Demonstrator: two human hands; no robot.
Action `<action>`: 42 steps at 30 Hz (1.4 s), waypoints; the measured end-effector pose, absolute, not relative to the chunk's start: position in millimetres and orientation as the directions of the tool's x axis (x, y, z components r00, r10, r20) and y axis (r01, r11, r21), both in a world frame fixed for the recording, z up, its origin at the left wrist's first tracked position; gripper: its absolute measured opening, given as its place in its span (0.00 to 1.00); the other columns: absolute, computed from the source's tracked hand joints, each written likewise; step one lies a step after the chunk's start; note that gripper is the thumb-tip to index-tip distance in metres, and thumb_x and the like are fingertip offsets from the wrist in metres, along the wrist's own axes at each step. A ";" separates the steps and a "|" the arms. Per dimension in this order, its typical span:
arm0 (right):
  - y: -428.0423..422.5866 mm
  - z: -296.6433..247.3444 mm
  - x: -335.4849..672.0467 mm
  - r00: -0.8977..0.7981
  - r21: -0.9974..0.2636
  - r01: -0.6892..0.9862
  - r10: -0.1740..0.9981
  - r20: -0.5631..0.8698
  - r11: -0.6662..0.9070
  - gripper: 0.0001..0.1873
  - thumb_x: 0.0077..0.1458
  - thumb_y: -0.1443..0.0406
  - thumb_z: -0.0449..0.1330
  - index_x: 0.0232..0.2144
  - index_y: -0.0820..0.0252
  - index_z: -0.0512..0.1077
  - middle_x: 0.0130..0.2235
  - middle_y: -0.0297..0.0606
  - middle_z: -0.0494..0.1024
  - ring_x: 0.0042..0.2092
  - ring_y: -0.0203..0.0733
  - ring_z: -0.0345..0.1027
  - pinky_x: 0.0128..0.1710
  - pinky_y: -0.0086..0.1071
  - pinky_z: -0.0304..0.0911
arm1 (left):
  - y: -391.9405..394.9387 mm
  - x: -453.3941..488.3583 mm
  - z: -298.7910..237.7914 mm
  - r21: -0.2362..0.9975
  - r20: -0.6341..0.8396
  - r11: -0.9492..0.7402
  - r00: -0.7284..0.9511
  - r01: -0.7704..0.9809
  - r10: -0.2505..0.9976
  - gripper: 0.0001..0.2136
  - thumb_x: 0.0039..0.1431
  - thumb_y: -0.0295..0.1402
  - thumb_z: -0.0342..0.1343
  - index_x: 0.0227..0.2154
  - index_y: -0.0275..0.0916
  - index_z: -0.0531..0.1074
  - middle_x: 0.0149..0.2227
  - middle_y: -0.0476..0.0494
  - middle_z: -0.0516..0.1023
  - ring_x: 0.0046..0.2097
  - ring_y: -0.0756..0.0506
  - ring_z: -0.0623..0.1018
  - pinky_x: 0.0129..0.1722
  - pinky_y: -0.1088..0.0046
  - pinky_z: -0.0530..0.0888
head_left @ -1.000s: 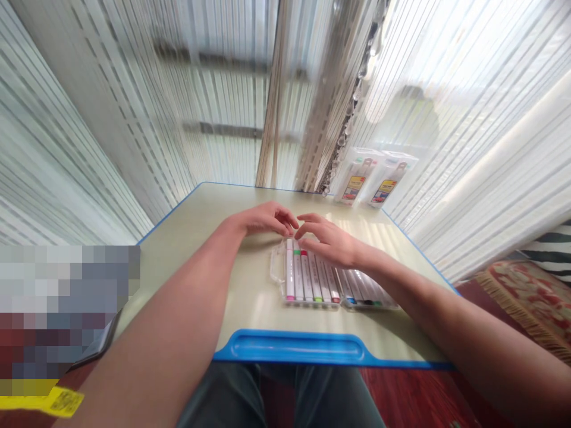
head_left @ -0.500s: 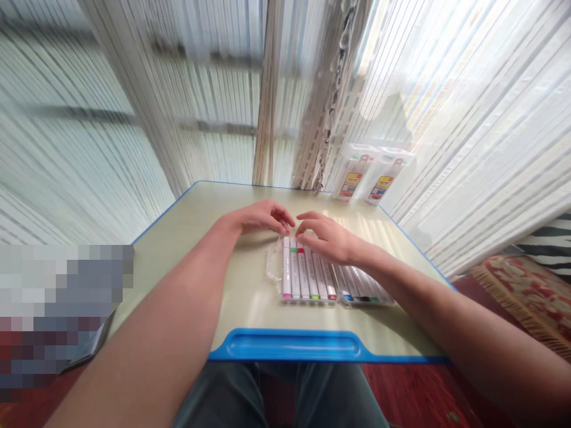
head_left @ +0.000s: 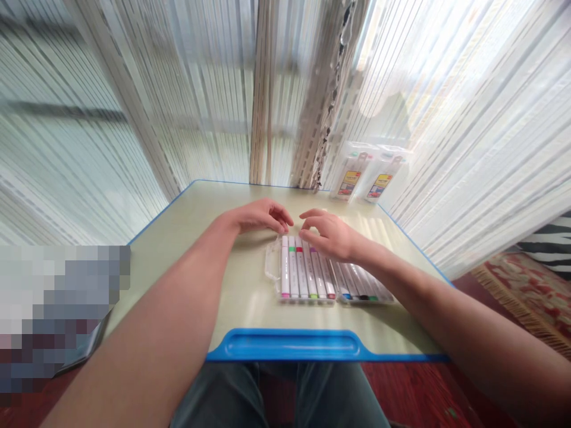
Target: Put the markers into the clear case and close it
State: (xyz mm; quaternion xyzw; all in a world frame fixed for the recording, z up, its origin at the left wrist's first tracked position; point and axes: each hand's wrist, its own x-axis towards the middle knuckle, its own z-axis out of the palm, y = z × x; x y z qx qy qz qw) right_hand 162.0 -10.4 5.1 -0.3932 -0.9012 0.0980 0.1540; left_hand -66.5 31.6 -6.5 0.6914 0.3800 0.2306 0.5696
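Observation:
A clear plastic case of marker pens (head_left: 307,276) lies flat on the pale green table (head_left: 191,261), with white barrels and coloured caps side by side. My left hand (head_left: 261,215) rests at the case's far left corner, fingers curled down onto its top edge. My right hand (head_left: 330,235) lies over the far ends of the pens on the right half, fingers bent and spread, fingertips touching the caps. The two hands almost meet above the case. Neither hand lifts anything.
Two sealed marker packs (head_left: 366,178) lean against the curtain at the table's far right corner. A blue tray lip (head_left: 285,345) runs along the near edge. White sheer curtains surround the table. A patterned rug (head_left: 521,285) lies on the right.
My right hand has drawn back a little to the right, uncovering more pen caps. The left hand has hardly moved. The camera has shifted slightly.

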 end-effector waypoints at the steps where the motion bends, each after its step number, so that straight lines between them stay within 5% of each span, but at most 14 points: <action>1: -10.5 5.5 162.5 -0.641 -0.297 0.681 0.741 0.200 0.670 0.14 0.63 0.66 0.54 0.32 0.63 0.79 0.53 0.53 0.78 0.56 0.52 0.71 0.57 0.39 0.61 | 31.9 -66.7 -6.7 0.963 -0.115 -0.062 0.606 0.264 0.787 0.14 0.41 0.27 0.71 0.35 0.35 0.81 0.32 0.44 0.82 0.38 0.47 0.79 0.44 0.70 0.73; 31: -10.2 10.6 170.9 -0.565 -0.263 0.748 0.793 0.229 0.609 0.19 0.63 0.63 0.52 0.25 0.63 0.77 0.37 0.47 0.81 0.40 0.46 0.74 0.42 0.34 0.63 | 33.0 -68.4 -6.2 0.947 -0.132 -0.081 0.608 0.310 0.783 0.16 0.43 0.29 0.69 0.38 0.34 0.79 0.34 0.42 0.82 0.39 0.46 0.79 0.43 0.69 0.71; 42: -10.4 12.5 171.1 -0.533 -0.252 0.785 0.824 0.191 0.566 0.20 0.63 0.63 0.51 0.26 0.63 0.78 0.37 0.48 0.82 0.39 0.46 0.74 0.39 0.33 0.63 | 27.6 -55.7 -1.5 0.868 -0.124 -0.182 0.557 0.461 0.821 0.13 0.44 0.37 0.69 0.34 0.37 0.82 0.33 0.45 0.80 0.37 0.47 0.74 0.38 0.71 0.67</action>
